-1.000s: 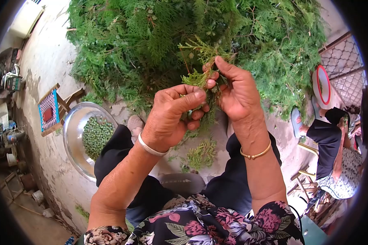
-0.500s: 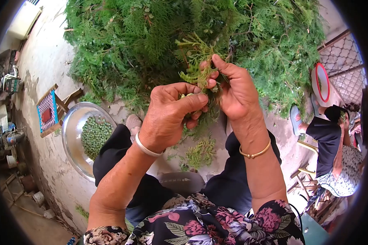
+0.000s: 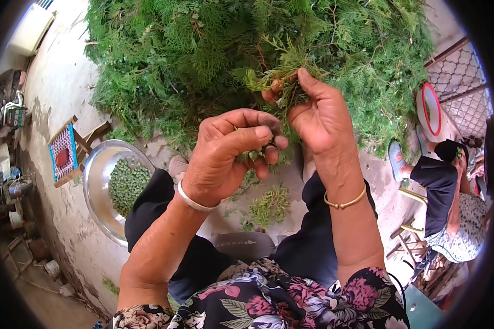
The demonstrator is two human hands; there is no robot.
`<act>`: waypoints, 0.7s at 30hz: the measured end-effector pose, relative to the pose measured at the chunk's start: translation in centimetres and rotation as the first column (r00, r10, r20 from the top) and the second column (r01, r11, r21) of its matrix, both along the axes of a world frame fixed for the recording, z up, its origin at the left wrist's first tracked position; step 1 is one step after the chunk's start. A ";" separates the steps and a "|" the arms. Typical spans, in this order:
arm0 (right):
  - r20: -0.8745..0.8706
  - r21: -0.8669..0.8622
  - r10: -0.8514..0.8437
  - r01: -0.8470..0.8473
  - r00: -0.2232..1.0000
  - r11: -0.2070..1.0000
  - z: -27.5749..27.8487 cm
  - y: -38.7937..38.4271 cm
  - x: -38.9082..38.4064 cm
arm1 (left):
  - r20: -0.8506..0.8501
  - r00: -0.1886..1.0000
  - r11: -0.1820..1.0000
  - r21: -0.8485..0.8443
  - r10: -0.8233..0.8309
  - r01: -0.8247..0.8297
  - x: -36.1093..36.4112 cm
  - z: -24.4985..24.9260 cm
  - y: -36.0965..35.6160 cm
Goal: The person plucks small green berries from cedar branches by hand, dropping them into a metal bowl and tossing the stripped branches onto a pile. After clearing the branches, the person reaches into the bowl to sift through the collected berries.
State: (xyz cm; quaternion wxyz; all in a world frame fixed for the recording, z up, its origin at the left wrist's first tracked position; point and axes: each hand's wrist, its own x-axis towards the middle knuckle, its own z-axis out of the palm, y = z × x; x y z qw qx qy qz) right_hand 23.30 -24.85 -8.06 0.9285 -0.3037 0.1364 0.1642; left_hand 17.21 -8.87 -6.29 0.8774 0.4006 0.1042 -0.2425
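My right hand (image 3: 329,120) pinches a leafy evergreen sprig (image 3: 292,61) between thumb and fingers. Beside and slightly below it is my left hand (image 3: 219,151), curled around a few small green cones (image 3: 252,155) that show between its fingers. A small gap separates the left fingertips from the right palm. Beyond both hands spreads a large pile of cut evergreen branches (image 3: 170,71). To the left stands a shiny metal basin (image 3: 95,181), partly filled with similar green cones (image 3: 129,185); my knee covers part of its edge.
A small folding stool (image 3: 63,155) with a woven seat stands left of the basin. Sprig scraps (image 3: 270,207) lie on the concrete between my feet. At the right, another person (image 3: 442,186) sits near a red-rimmed white container (image 3: 431,112) and a wire mesh panel (image 3: 458,88).
My left hand has come away from the sprig with green cones in its fingers. My right hand has shifted slightly right, and the sprig has turned with it.
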 end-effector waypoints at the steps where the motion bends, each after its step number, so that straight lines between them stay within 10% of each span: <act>1: 0.001 0.001 0.000 0.000 1.000 1.000 -0.3 0.0 0.0 | 0.035 0.999 0.996 0.083 0.042 -0.044 0.0 0.1 0.0; 9: -0.003 -0.022 0.034 -0.034 0.999 0.999 -0.2 1.9 -0.8 | 0.433 0.892 0.677 0.620 0.126 -0.396 0.5 -1.1 -1.7; 21: -0.179 0.084 0.100 -0.086 0.979 0.993 -1.3 0.6 -0.5 | 0.010 0.991 0.954 0.272 0.131 -0.128 0.7 -0.1 0.0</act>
